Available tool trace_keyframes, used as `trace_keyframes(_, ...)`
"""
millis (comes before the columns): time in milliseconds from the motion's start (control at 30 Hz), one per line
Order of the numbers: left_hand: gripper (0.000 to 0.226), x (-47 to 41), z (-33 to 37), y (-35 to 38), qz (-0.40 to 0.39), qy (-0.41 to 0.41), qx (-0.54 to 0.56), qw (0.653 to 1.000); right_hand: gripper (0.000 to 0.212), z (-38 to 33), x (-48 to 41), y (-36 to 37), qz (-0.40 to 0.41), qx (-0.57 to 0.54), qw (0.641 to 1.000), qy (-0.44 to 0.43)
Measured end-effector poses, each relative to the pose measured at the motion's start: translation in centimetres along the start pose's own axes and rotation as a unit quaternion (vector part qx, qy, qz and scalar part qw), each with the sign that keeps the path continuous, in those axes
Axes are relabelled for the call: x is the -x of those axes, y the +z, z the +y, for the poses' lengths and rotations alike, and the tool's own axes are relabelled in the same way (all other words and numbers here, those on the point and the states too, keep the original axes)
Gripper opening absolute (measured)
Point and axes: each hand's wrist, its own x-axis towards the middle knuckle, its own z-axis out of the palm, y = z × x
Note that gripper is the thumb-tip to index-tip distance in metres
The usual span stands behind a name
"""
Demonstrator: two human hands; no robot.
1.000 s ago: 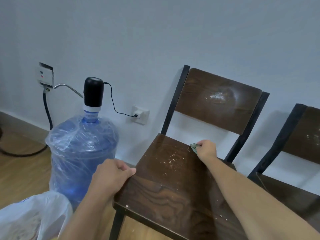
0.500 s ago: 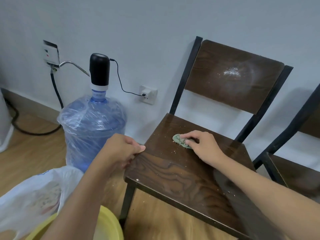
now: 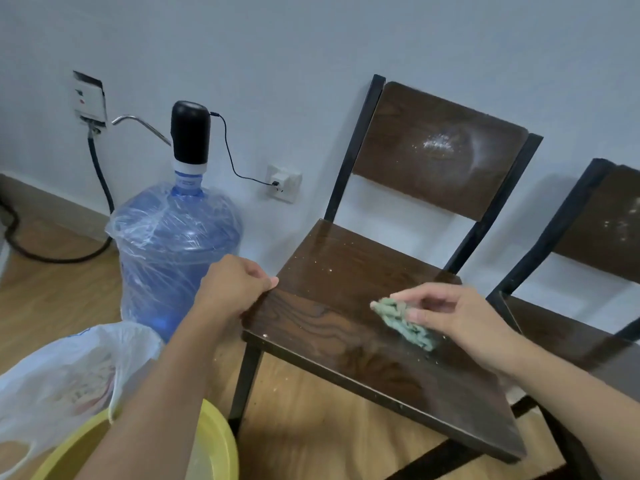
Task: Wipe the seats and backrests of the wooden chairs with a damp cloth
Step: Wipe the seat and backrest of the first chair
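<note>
Mid seat-wipe: right hand (image 3: 460,318) pinched the green cloth (image 3: 405,322) on the seat (image 3: 332,317) w/ fingers curled, left hand (image 3: 233,289) clenched on seat's left edge; next prob needs strokes fwd, then the powdery backrest (image 3: 438,147)

The middle of the chair seat (image 3: 332,327) lies open between my hands: my left hand (image 3: 235,289) grips its left edge, my right hand (image 3: 453,320) presses the green cloth (image 3: 405,323) near the right side. The backrest (image 3: 440,150) walls off the far end. A water jug (image 3: 173,251) crowds the left flank, a yellow basin (image 3: 214,445) and plastic bag (image 3: 69,375) sit below, and a second chair (image 3: 571,334) stands just beside on the right.
</note>
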Motion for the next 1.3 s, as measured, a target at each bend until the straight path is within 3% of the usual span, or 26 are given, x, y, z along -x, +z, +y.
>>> trace_keyframes(67,0.018,-0.1,-0.9,0.2,0.003,-0.001,0.033,0.999,0.025,1.9,-5.1,-1.9,0.121,-0.034,0.991,0.043)
trace_keyframes(167,0.014,0.0,-2.2,0.6,0.055,-0.008,0.085,0.995,0.021,5.0,-13.8,-2.7,0.222,0.036,0.968,0.115)
trace_keyframes(300,0.024,-0.1,-2.5,0.4,0.12,-0.026,0.038,0.992,0.02,6.2,-20.8,0.1,0.256,0.124,0.949,0.137)
trace_keyframes(400,0.026,-0.4,-2.8,0.0,0.104,-0.046,0.084,0.99,0.023,4.9,-22.6,3.5,0.261,0.128,0.951,0.106)
trace_keyframes(567,0.024,-0.1,-3.2,-0.5,0.077,-0.021,0.083,0.993,0.023,2.7,-22.9,6.4,0.216,0.132,0.967,0.042)
trace_keyframes(733,0.053,-0.6,-3.0,-1.4,0.064,-0.061,0.082,0.993,0.025,1.3,-20.5,7.7,0.154,0.16,0.975,-0.007)
trace_keyframes(967,0.044,-0.6,-2.8,-1.5,0.028,-0.087,0.097,0.991,0.024,-0.7,-14.6,11.4,0.12,0.142,0.979,-0.088)
trace_keyframes(1300,0.05,-0.1,-2.7,-2.6,-0.044,-0.1,0.066,0.992,0.026,-3.4,-5.0,13.7,-0.036,0.102,0.973,-0.202)
